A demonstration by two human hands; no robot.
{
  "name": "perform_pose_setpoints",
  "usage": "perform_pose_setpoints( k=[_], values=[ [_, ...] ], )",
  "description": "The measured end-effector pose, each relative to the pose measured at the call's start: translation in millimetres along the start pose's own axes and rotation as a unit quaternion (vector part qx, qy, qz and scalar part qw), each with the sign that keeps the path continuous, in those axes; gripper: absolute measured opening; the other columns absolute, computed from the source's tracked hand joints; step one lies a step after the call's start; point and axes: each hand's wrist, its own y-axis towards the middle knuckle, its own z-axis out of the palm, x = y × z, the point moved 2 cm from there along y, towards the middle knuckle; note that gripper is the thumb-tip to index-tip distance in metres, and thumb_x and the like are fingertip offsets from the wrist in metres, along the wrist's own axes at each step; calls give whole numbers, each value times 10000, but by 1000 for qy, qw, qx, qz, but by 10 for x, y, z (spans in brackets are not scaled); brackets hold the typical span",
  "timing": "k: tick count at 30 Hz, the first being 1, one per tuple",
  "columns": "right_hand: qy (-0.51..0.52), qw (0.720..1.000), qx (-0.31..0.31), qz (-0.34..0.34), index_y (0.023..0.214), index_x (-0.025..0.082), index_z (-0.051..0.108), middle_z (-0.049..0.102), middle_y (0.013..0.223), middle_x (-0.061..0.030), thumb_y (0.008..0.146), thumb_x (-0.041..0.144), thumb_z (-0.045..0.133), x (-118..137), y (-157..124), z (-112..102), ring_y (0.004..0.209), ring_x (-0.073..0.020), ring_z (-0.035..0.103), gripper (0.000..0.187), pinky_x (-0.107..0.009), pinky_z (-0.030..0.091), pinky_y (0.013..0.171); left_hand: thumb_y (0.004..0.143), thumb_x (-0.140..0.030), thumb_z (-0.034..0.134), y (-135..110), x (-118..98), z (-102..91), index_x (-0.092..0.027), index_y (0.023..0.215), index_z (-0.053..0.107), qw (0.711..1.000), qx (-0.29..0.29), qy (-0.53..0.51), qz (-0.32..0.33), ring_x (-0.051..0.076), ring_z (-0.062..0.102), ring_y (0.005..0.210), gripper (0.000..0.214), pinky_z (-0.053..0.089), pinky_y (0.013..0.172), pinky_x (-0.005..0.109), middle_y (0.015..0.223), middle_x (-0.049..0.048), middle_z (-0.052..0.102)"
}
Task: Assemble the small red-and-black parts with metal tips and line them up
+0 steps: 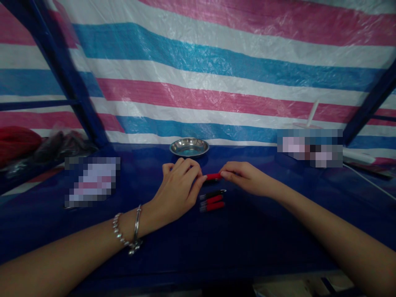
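Holding a short red plastic piece (213, 177) at both ends with left hand (179, 185) and right hand (247, 178). Just nearer than the grip, three slim red-and-black pens (213, 200); beyond it, round steel dish (189, 154).

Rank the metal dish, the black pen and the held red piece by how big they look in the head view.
1. metal dish
2. black pen
3. red piece, though fingers hide its ends, so its place is unsure.

Small steel dish (189, 147) at 12 o'clock on blue table (247, 239), just before striped tarp (216, 62) of pink, white and blue. Dark blue frame post (71, 82) at 10 o'clock. Crumpled dark bag (62, 144) and red bundle (15, 142) at 9 o'clock. White cable (368, 179) at 3 o'clock.
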Motion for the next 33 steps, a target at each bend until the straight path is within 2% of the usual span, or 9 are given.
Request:
perform_pose_setpoints(
  k=[5, 13, 25, 28, 31, 33],
  values=[
    [46, 999, 6, 21, 730, 135, 557, 569, 702, -21, 837, 251, 402, 10, 4, -2, 657, -105, 508, 220, -229, 369, 624, 870, -235, 360, 3, -1, 6, -165, 811, 507, 1000, 3, 0, -1, 191, 453, 849, 173, 268, 708, 360, 910, 30, 528],
    [43, 998, -16, 49, 680, 136, 540, 496, 591, 25, 782, 238, 493, 22, 4, 8, 553, -78, 427, 152, -203, 306, 527, 880, -225, 326, -9, 3, 13, -162, 841, 520, 1000, 7, 6, -7, 199, 451, 858, 208, 268, 705, 365, 927, 41, 534],
    [-41, 998, -56, 3, 704, 142, 538, 545, 614, 12, 762, 229, 541, 95, -26, -24, 559, -78, 463, 104, -195, 327, 536, 891, -219, 298, 6, 23, 22, -168, 830, 524, 1000, 13, -17, -20, 188, 454, 866, 239, 256, 700, 358, 922, 25, 542],
    [-51, 996, -69, -15, 726, 143, 556, 565, 647, 2, 766, 262, 540, 106, -30, -42, 577, -80, 475, 126, -197, 334, 547, 894, -229, 299, 3, 34, 22, -165, 816, 522, 999, 9, -31, -30, 180, 457, 865, 244, 253, 706, 352, 918, 19, 540],
    [-31, 996, -79, 0, 793, 148, 573, 577, 677, -1, 752, 345, 550, 104, -26, -58, 569, -83, 467, 203, -205, 332, 534, 895, -229, 290, 2, 36, 13, -163, 810, 520, 998, 2, -42, -40, 178, 461, 867, 253, 253, 707, 347, 918, 20, 537],
    [-10, 998, -64, 9, 801, 151, 578, 584, 700, -11, 798, 371, 472, 99, -20, -53, 592, -92, 482, 245, -216, 344, 554, 896, -230, 287, 4, 35, 9, -164, 821, 517, 998, -4, -51, -43, 176, 463, 862, 251, 256, 707, 346, 919, 21, 536]
  ],
)
